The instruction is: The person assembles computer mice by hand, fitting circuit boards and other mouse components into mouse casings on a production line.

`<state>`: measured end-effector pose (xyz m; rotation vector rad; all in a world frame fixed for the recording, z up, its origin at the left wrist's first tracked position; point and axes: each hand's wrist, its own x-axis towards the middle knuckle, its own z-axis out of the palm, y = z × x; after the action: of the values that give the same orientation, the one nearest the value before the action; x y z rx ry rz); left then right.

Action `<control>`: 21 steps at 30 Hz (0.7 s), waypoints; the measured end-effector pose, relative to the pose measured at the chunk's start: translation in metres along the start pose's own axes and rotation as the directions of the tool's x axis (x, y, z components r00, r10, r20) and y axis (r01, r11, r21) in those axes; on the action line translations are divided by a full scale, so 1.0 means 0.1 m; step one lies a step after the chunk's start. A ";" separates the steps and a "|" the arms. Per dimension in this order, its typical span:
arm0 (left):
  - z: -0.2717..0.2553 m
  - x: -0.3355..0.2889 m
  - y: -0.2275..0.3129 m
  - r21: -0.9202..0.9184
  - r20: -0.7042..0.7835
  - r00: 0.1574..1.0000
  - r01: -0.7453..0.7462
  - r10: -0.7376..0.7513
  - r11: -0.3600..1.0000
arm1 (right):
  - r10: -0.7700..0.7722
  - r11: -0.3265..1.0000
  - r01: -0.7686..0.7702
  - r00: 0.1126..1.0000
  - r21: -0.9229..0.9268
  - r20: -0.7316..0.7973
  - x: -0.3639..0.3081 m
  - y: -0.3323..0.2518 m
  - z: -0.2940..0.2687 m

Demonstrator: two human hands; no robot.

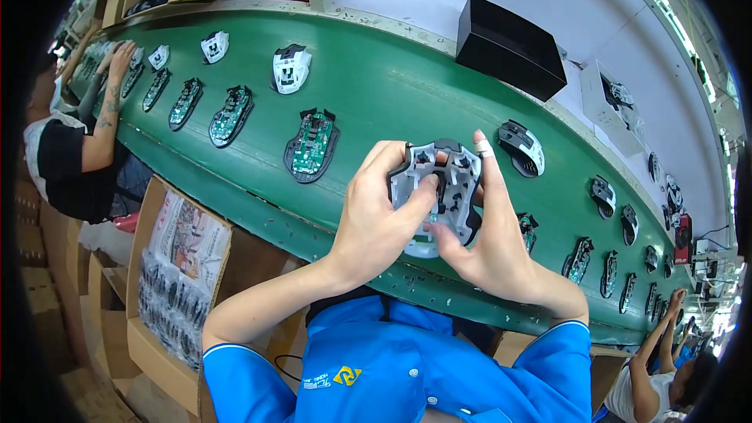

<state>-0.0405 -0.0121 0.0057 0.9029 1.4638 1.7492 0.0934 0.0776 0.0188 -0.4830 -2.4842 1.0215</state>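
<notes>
Both my hands hold a computer mouse shell (462, 180) above the green conveyor belt, its hollow inside facing up. The shell is pale grey with black parts. My left hand (368, 215) wraps its left side, with the thumb pressing inside. Gripping the right side is my right hand (501, 243), thumb at the lower edge; a pale wrap covers one fingertip. Under the hands a white and green piece (423, 248) shows in part. Left of them lies a black mouse base with a green circuit board (311, 149). Beyond it sits a white mouse shell (291, 72).
The green belt (407, 110) carries more mouse bases and shells both ways. A black open box (509, 51) stands at its far edge, near a black-and-white mouse (521, 149). A carton (168, 360) with wrapped parts is at lower left. Co-workers' arms (110, 113) reach in at both ends.
</notes>
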 end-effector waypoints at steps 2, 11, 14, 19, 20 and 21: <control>-0.01 0.00 0.00 0.038 -0.013 1.000 -0.024 0.024 0.999 | -0.037 0.999 0.037 0.995 -0.001 -0.095 0.04 0.01 0.06; -0.07 0.03 0.00 0.199 0.020 0.981 -0.192 0.191 0.961 | -0.003 0.982 0.029 0.991 0.188 -0.133 0.13 0.13 0.13; -0.08 0.03 0.06 0.167 0.033 0.983 -0.186 0.183 0.968 | -0.016 0.974 0.045 0.992 0.222 -0.128 0.15 0.09 0.09; -0.07 0.07 0.13 0.257 0.075 0.958 -0.287 0.277 0.923 | -0.026 0.984 0.059 0.980 0.167 -0.196 0.18 0.04 0.06; -0.07 0.07 0.14 0.257 0.074 0.959 -0.284 0.274 0.924 | -0.024 0.984 0.057 0.981 0.168 -0.194 0.18 0.03 0.05; -0.09 0.08 0.16 0.269 0.089 0.962 -0.274 0.260 0.923 | 0.015 0.979 0.021 0.984 0.202 -0.175 0.19 0.02 0.04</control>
<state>-0.0531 -0.0119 0.0207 1.3410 1.6427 1.7171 0.0757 0.0851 0.0197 -0.4829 -2.1968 1.1640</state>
